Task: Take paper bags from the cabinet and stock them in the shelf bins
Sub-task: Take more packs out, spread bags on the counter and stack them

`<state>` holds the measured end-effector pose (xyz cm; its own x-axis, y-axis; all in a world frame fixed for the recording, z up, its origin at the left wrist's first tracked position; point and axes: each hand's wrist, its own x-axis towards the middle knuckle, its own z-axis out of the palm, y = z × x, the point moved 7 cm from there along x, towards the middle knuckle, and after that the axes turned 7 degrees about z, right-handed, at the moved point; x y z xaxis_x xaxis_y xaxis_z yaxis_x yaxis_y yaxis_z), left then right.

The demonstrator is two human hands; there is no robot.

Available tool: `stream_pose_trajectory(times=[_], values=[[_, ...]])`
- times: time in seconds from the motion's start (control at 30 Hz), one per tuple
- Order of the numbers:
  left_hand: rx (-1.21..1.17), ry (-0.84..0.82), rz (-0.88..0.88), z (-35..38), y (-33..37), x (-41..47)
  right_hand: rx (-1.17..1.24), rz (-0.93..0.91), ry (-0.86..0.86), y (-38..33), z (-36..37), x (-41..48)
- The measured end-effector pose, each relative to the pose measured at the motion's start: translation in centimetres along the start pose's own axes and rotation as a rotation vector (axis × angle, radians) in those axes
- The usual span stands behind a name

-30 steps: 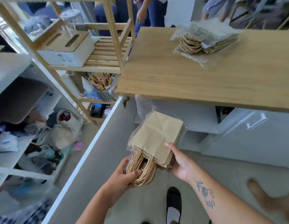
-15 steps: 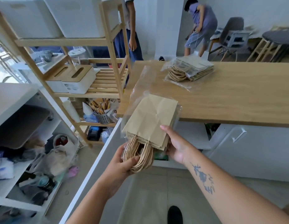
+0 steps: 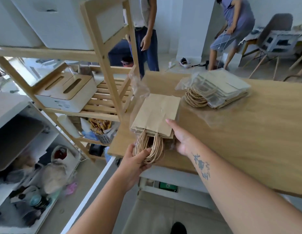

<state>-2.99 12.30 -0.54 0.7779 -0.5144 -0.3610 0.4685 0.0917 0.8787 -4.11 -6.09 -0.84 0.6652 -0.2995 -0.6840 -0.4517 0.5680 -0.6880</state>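
Observation:
A bundle of brown paper bags point(image 3: 156, 114) in a clear plastic wrap is held over the left end of the wooden table point(image 3: 248, 135). My left hand point(image 3: 136, 162) grips the twisted paper handles at its near end. My right hand point(image 3: 180, 137) holds the bundle's right edge, fingers on top. A second wrapped bundle of paper bags point(image 3: 217, 92) lies flat on the table further back. White bins point(image 3: 50, 22) stand on the top level of the wooden shelf point(image 3: 103, 54) to the left.
Two lidded white boxes point(image 3: 67, 93) sit on the shelf's slatted middle level, a utensil holder point(image 3: 104, 137) below. An open white cabinet point(image 3: 20, 149) full of clutter is at left. Two people point(image 3: 147, 31) stand beyond the table, near a chair point(image 3: 275, 39).
Both hands have lifted the wrapped bundle from below the tabletop up to the table's left end. My view has risen with it, bringing the upper shelf bins into sight.

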Motion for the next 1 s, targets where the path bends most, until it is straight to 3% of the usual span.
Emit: stream_pose_trajectory(times=[0.17,0.3,0.73,1.0], values=[[0.046,0.061,-0.015,1.8,1.4,6.9,-0.156,-0.198,0.181,-5.8,-1.3,4.0],[0.077,0.093,0.003,2.4,2.7,11.7,-0.249,-0.324,0.186,-9.1,-0.4,6.7],[0.118,0.049,0.001,2.7,6.7,24.4,-0.284,-0.379,0.317,-17.4,1.9,14.5],[0.179,-0.044,-0.044,3.4,8.2,27.5,-0.410,-0.368,0.376,-19.8,2.4,16.4]])
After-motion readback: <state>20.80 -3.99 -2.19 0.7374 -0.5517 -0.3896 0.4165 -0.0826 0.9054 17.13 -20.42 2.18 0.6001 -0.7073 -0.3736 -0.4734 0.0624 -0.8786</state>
